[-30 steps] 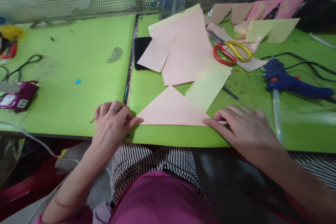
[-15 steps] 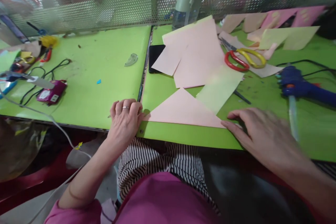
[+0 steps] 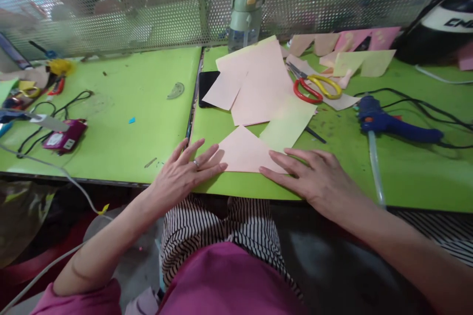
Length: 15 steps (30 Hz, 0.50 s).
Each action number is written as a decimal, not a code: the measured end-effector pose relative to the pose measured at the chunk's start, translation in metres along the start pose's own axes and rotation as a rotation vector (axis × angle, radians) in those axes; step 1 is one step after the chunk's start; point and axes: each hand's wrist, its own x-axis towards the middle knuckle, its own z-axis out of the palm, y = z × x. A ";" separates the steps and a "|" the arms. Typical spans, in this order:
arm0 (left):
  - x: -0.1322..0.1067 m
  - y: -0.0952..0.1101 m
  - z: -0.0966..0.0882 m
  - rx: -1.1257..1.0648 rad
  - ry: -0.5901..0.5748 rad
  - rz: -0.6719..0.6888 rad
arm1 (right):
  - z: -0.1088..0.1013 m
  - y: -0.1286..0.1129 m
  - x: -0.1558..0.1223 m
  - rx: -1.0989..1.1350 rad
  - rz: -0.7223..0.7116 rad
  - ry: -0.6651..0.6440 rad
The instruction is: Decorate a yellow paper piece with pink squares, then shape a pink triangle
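Note:
A pink sheet of paper folded into a triangle (image 3: pixel 244 150) lies at the front edge of the green table, its long folded side toward me. My left hand (image 3: pixel 188 163), with a ring on one finger, rests flat on the triangle's left corner, fingers spread. Over the right corner lies my right hand (image 3: pixel 308 172), also flat with fingers apart. Just behind the triangle are larger pink sheets (image 3: pixel 258 83) and a pale green strip of paper (image 3: pixel 290 120).
Red-and-yellow-handled scissors (image 3: pixel 318 87) lie on paper scraps. A blue glue gun (image 3: pixel 399 123) with its cord is at right. A black phone (image 3: pixel 207 83) is partly covered by paper. A water bottle (image 3: pixel 244 19) stands by the mesh screen. A purple power adapter (image 3: pixel 65 137) sits at left.
Both hands have moved inward from the triangle's tips onto the paper, and their fingers have spread flat. The view has shifted a little to the right.

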 end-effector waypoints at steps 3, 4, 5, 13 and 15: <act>0.000 0.026 0.003 0.028 0.071 -0.150 | -0.002 -0.003 0.001 0.010 0.026 -0.019; 0.003 0.040 0.004 0.032 0.087 -0.197 | -0.003 -0.005 0.002 0.018 0.025 -0.018; 0.009 0.055 0.007 0.012 0.113 -0.170 | -0.005 -0.006 0.003 0.026 0.027 -0.020; 0.051 0.122 0.027 -0.066 0.123 -0.208 | -0.002 -0.006 0.004 0.083 -0.008 0.064; 0.041 0.110 0.028 -0.050 0.112 -0.217 | 0.001 -0.005 0.003 0.108 0.007 0.065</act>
